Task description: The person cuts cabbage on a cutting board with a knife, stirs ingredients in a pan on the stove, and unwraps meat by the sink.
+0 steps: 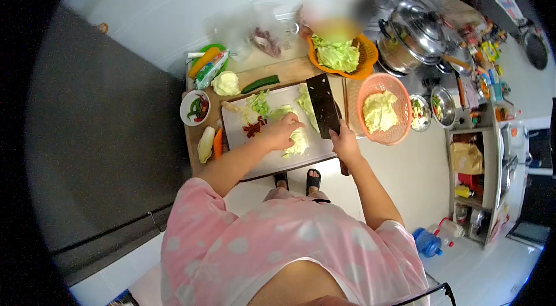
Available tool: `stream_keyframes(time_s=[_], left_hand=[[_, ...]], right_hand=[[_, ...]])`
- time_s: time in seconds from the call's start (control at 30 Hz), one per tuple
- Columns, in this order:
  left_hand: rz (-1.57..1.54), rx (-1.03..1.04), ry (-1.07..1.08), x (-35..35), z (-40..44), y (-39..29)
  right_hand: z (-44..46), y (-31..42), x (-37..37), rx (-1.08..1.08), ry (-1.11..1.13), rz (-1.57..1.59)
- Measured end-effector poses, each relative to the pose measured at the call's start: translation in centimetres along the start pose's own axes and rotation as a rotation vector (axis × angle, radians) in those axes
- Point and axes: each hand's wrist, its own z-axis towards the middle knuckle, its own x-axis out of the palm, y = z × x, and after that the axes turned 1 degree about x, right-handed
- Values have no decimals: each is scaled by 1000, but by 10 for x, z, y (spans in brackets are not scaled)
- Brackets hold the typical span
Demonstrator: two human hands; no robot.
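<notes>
Arranging cabbage [298, 143] seems underway; left hand [282, 133] fingers touch it, grip unclear; right hand [346, 144] fingers clamp the cleaver [322, 103]; cutting needs it edge-down.

the cleaver [322, 103] is black, the cabbage [297, 143] pale green, the shirt [289, 233] spotted pink.

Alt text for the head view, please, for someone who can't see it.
The right hand holds a dark cleaver over a white board; the left hand is at cut pale-green leaves. Around the board are a carrot, a bowl of peppers, an orange basket and a pink basket.
</notes>
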Motion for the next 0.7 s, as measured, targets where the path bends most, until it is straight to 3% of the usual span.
stream_keyframes(time_s=[0.13,0.23,0.43,0.53,0.7], left_hand=[[640,263,266,-12,13,-7],[823,384,423,-6,18,-5],[725,583,302,8,34,23],[660,571,257,5,41,25],[639,510,2,-16,71,-9]], right_hand=[[-10,-46,-1,-151,-190,-89],[-30,-47,-7,60,-170,78],[-59,-64,-5,99,-286,175],[-70,-73,-3,134,-329,189],[-85,-81,0,176,-377,219]])
